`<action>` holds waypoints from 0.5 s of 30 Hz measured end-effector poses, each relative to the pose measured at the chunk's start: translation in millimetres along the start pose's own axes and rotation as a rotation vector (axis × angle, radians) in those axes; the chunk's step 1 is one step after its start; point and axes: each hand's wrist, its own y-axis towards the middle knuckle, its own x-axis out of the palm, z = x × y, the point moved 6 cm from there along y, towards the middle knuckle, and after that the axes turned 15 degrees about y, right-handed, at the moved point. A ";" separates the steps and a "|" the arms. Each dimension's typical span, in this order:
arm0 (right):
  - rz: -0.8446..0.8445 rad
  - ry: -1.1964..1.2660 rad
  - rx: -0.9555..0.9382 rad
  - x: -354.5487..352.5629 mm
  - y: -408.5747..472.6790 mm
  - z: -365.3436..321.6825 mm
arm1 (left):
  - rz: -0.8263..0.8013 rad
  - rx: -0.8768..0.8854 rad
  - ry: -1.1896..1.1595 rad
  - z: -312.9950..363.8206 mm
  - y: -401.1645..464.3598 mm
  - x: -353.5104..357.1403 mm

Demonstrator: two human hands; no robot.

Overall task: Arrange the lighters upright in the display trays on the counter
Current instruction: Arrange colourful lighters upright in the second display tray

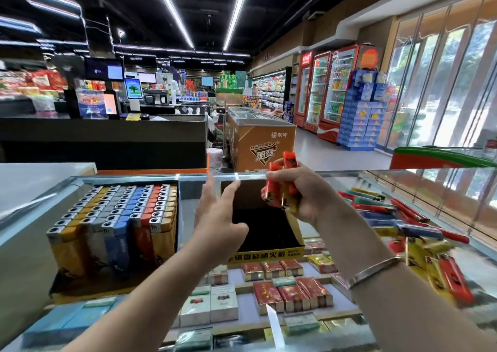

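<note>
the glass counter (pixel 349 175) carries two display trays side by side. the left tray (pixel 88 287) is full: rows of lighters (pixel 121 217) stand upright in it, metal tops up, in yellow, silver, blue and orange columns. just to its right sits the black tray (pixel 269 252) with a yellow front edge printed in dark characters; its dark interior shows no lighters standing in it. the right hand (pixel 298 193) is raised above the far right part of the black tray, fingers curled around a small bunch of red lighters (pixel 282 182); they are tilted, metal ends pointing down toward the tray, and the exact count cannot be told. a bracelet (pixel 373 271) sits on that wrist. the left hand (pixel 217 217) hovers over the left side of the black tray, fingers straight and spread, holding nothing; whether it touches the tray wall cannot be told. to the right, loose lighters (pixel 403 222) in red, blue, yellow and green lie flat in a scattered pile on the glass, well apart from the full tray. under the glass, cigarette packs (pixel 293 295) lie in rows. beyond the counter stands a brown chest freezer (pixel 261 147).
</note>
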 end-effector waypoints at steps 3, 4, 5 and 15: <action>0.024 0.138 0.047 4.6 5.9 15.9 | 0.139 0.367 0.042 23.3 -11.6 -11.4; 0.022 0.160 0.055 3.7 7.1 17.9 | 0.175 0.448 0.085 28.6 -13.3 -14.0; 0.025 0.157 0.057 1.4 7.3 18.9 | 0.221 0.503 0.122 32.2 -14.0 -16.9; 0.088 -0.146 -0.153 -4.4 -7.1 10.4 | 0.390 0.371 -0.258 24.5 -14.1 -40.5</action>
